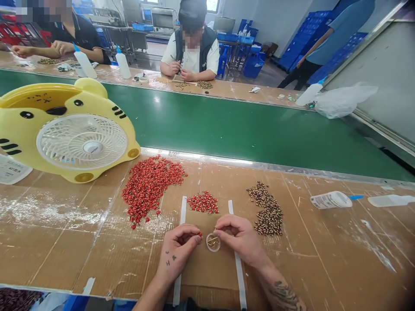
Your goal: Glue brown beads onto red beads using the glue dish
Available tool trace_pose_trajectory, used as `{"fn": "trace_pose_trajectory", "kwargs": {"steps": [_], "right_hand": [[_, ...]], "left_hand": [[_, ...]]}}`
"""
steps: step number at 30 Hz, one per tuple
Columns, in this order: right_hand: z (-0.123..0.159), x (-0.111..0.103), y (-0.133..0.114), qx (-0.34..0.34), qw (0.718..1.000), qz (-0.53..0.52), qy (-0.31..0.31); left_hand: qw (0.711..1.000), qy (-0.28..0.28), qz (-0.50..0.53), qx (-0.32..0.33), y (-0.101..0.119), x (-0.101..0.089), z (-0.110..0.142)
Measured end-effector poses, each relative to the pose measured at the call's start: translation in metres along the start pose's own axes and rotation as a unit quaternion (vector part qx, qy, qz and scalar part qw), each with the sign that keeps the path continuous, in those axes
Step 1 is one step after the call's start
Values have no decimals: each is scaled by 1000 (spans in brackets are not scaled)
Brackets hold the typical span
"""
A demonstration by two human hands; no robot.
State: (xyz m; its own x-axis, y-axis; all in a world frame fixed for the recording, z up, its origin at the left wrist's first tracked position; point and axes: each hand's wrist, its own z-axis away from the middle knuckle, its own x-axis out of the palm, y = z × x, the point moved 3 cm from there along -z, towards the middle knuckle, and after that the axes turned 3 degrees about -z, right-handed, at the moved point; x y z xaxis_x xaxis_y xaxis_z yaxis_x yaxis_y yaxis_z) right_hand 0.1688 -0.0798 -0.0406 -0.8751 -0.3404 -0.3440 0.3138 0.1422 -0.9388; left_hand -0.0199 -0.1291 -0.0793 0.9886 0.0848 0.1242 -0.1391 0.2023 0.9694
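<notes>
My left hand (177,250) is closed in a pinch on a small red piece (200,235), which shows at the fingertips. On the other side, my right hand (241,239) is pinched too; whatever it may hold is too small to make out. Its fingertips are at the edge of a small clear round dish (213,249) with thin yellowish liquid or bits inside. The dish sits on a brown cardboard sheet (210,274) between two white tape strips. A small pile of red pieces (203,202) lies just beyond my hands.
A larger red heap (151,188) lies left, a bronze-coloured heap (267,211) right. A yellow animal-shaped fan (82,142) stands at left. Glue bottles (330,200) lie at right. Beyond runs a green conveyor belt (233,125); a person (193,47) works across it.
</notes>
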Motion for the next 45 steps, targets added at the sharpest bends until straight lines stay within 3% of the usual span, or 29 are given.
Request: {"fn": "trace_pose_trajectory", "kwargs": {"steps": [3, 9, 25, 33, 45], "right_hand": [[-1, 13, -13, -25, 1000, -7, -10], [-5, 20, -30, -53, 997, 26, -42], [-1, 24, -32, -40, 997, 46, -49], [0, 25, -31, 1, 997, 17, -80], [3, 20, -36, 3, 996, 14, -84]], "left_hand": [[1000, 5, -7, 29, 4, 0, 1], [997, 13, -13, 78, 9, 0, 3], [983, 5, -97, 154, 12, -1, 7], [971, 3, -113, 211, 14, -4, 10], [976, 12, -101, 190, 12, 0, 11]]}}
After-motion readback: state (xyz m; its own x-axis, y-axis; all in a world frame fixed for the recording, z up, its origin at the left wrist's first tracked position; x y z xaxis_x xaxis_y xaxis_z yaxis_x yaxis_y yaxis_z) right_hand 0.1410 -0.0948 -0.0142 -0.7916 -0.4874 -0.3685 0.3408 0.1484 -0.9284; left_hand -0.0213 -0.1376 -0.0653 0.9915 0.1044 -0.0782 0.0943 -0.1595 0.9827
